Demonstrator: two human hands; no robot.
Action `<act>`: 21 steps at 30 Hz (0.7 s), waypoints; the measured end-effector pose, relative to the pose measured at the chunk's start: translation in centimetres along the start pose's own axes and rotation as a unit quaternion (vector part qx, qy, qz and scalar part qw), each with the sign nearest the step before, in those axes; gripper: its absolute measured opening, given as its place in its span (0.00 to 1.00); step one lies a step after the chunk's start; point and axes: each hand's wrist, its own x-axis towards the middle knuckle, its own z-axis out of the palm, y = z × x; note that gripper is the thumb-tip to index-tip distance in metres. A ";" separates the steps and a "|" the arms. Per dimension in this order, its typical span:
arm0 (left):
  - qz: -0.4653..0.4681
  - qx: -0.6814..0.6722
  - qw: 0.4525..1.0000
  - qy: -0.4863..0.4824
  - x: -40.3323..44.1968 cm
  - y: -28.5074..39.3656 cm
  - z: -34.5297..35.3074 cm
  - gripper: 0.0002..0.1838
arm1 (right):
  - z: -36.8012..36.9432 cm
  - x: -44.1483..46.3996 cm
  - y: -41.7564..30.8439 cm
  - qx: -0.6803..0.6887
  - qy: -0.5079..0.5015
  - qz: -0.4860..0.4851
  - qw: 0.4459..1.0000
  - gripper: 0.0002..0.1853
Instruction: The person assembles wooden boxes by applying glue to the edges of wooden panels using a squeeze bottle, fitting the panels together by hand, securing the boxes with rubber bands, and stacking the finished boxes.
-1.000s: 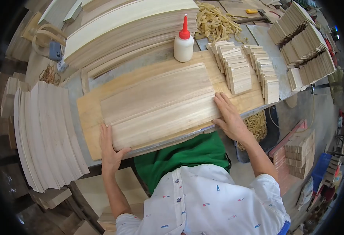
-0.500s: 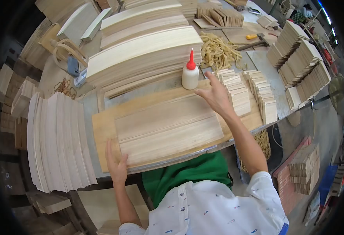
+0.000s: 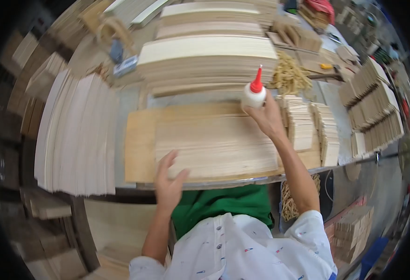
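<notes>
Nearby, the left hand (image 3: 168, 185) is hanging loosely open at the front left part of a pale, grained wooden panel (image 3: 219, 147); whether it is touching, I cannot tell. The panel is lying along the tabletop's (image 3: 122, 133) front edge. Farther in, the right hand (image 3: 268, 120) is gripping a white bottle (image 3: 251, 97) with a pointed red cap (image 3: 257, 84), near the panel's back edge.

Panels (image 3: 216, 144) on board (image 3: 139, 147), bottle (image 3: 252, 98) behind, slats (image 3: 301, 130) right
</notes>
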 end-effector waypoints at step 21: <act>0.099 -0.043 0.985 -0.138 3.6 1.8 8.6 0.50 | 4.8 -11.4 0.0 0.651 0.022 0.187 0.735 0.32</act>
